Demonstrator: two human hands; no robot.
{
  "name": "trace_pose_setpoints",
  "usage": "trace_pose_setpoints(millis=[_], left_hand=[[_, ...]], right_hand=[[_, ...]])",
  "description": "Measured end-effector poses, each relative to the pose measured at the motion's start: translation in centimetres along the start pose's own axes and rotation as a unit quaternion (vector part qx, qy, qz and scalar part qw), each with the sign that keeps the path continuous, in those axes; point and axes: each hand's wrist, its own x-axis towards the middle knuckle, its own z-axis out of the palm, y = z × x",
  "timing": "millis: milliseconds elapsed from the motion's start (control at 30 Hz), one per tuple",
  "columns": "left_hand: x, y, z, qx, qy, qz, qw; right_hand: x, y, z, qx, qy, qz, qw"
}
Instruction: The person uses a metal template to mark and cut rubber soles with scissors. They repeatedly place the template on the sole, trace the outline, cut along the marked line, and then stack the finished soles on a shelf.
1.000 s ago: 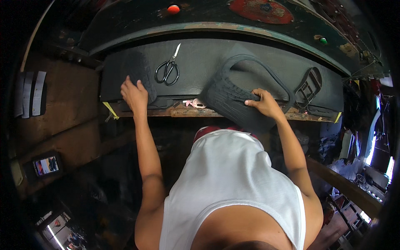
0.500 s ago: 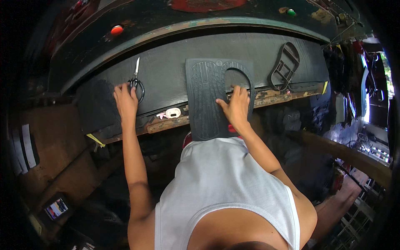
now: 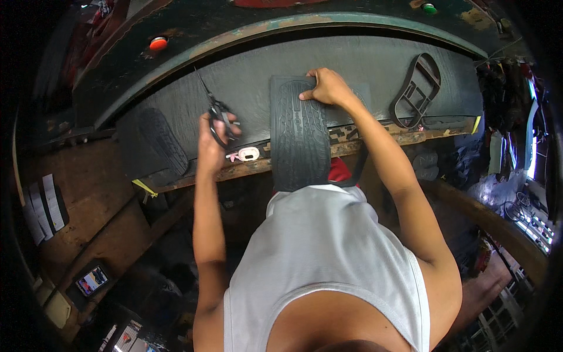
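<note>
My shirt (image 3: pixel 340 240) is the brightest broad patch, softly lit, while the bench (image 3: pixel 246 82) sits dimmer with a dull sheen. Daylight breaks through gaps (image 3: pixel 532 161) at the far right and burns out to white. Beneath the bench, deep shadow swallows most detail, though a phone (image 3: pixel 92 280) glows at lower left. My left hand (image 3: pixel 216 138) and the scissors (image 3: pixel 218 114) look slightly blurred; my right hand (image 3: pixel 329 87) and the sheet (image 3: pixel 300 129) are crisper. The lens bows straight edges, and the corners fall to black.
</note>
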Motion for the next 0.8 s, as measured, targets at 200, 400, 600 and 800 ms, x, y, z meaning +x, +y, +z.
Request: trace_pose_setpoints(millis=[200,400,600,800], left_hand=[[-2.0,-0.2,11.6,0.098,-0.200,-0.135,0.965],[-0.6,0.6,14.6,0.143,-0.221,-0.212,0.941],[1.3,1.2,14.9,0.141,-0.233,-0.266,0.925],[1.7,1.8,15.3,0.148,-0.231,-0.280,0.920]], right_hand=[[0.8,2.3,0.1,0.041,-0.020,-0.050,0.998],[1.1,3.3,-0.2,0.091,-0.049,-0.094,0.990],[0.2,3.1,0.9,0.114,0.001,-0.065,0.991],[0.1,2.8,0.8,0.133,0.032,-0.070,0.988]])
